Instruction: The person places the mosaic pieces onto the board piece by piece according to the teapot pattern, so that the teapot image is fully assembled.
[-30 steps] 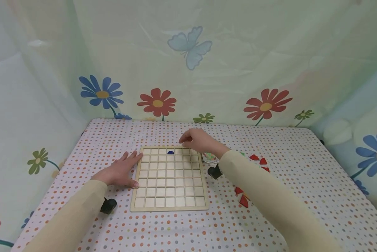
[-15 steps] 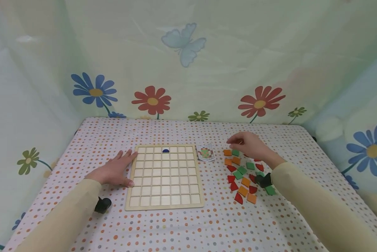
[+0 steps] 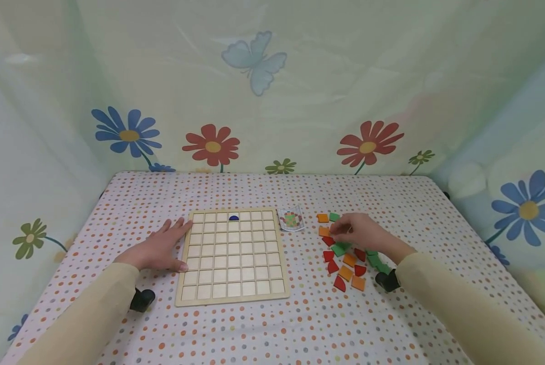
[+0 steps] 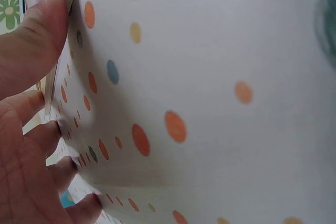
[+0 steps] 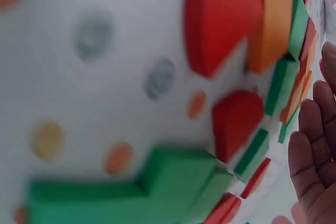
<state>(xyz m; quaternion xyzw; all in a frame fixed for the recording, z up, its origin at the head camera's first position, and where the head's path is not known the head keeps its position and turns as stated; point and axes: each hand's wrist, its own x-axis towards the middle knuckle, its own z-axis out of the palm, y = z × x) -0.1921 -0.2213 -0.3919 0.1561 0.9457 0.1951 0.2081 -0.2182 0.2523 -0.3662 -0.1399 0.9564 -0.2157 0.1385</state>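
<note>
In the head view a wooden grid board [image 3: 285,284] lies on the dotted table. One blue half-round piece [image 3: 233,218] sits in its top row. My left hand [image 3: 156,247] rests against the board's left edge, fingers spread; in the left wrist view its thumb [image 4: 44,30] lies on the frame. My right hand [image 3: 356,232] is low over a scatter of flat tiles, its fingertips close to an orange square tile [image 3: 324,231]. Seen from the right wrist, its fingers [image 5: 310,124] are loosely bent, with no tile visible between them.
A small pattern card [image 3: 291,219] lies at the board's upper right corner. Red quarter-round tiles [image 3: 340,283], green square tiles [image 3: 334,217] and more orange ones are spread right of the card and board. A flowered cloth [image 3: 272,116] stands behind the table.
My right hand has moved from over the board's top right to the scattered tiles, then lower among them. My left hand has stayed at the board's edge. The head view has shifted slightly.
</note>
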